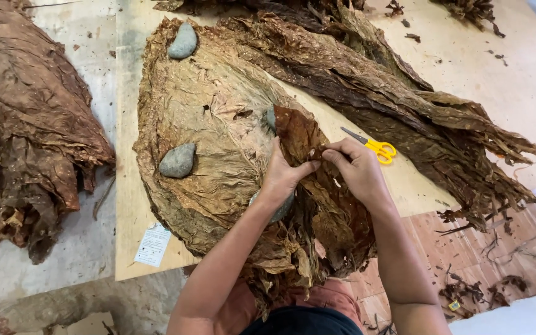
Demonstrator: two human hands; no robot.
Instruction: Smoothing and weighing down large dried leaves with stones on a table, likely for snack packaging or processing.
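Both hands closed on one dark brown dried leaf (pixel 299 133), fingers pinching its edge: left hand (pixel 283 174) and right hand (pixel 358 167) almost touching. Under the left hand, a flat pile of lighter leaves (pixel 212 118) with grey stones (pixel 178 160). Just beyond the right hand, yellow scissors (pixel 376 147) on the board (pixel 128 236).

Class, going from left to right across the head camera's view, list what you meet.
Dark leaf heap → paper label → grey stone → left hand → right hand → yellow-handled scissors → scraps on the tiled floor.
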